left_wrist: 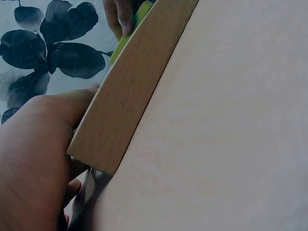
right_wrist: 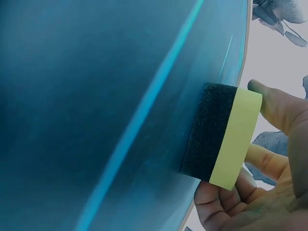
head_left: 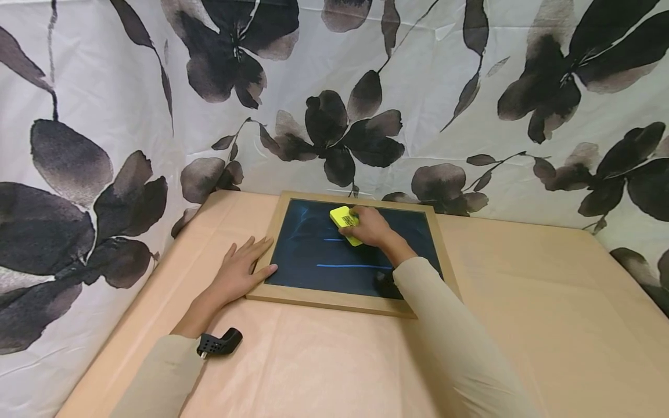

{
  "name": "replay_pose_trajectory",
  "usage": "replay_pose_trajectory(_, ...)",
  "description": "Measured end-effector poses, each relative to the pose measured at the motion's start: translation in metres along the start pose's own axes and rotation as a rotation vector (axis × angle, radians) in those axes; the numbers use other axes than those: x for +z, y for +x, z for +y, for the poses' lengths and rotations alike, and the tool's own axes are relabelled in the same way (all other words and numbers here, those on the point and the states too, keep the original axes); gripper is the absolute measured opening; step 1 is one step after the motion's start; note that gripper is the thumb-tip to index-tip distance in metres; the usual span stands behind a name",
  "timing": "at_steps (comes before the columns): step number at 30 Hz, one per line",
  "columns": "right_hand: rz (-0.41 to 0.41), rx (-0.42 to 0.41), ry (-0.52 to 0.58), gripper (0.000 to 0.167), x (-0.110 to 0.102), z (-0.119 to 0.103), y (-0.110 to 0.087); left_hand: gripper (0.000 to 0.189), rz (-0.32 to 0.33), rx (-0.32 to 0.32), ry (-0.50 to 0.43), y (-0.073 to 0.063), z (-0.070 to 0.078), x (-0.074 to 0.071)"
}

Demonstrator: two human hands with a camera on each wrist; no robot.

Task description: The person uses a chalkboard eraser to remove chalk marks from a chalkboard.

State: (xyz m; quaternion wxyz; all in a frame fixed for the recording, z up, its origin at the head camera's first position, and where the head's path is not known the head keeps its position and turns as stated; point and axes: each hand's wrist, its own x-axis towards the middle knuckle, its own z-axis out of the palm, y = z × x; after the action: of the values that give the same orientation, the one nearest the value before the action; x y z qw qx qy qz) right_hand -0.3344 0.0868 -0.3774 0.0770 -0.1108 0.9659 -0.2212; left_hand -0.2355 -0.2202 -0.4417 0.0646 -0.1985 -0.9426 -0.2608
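From my remote seat, I see peach-toned tabletop (head_left: 543, 313), faintly creased. Wood-framed blackboard (head_left: 340, 252) lies flat directly on it, near far edge; tabletop shows to me left, right and in front of board.

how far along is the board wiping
Partly done, it seems: faint smears at the board's upper left hint at wiped marks. In hand: the right hand grips the eraser against the board, by the upper line. Remaining: that line and the lower line, both clearly visible.
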Motion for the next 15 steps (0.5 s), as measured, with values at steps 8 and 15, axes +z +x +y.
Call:
replay_pose_trajectory(8,-0.030,-0.018,0.016,0.070,-0.003,-0.008,0.007,0.070,0.003,-0.005,0.004,0.003,-0.002,0.003)
replay_pose_trajectory(15,-0.059,-0.014,0.059,0.070,-0.003,-0.012,0.011,0.070,0.001,-0.004,0.007,0.003,0.000,0.003)
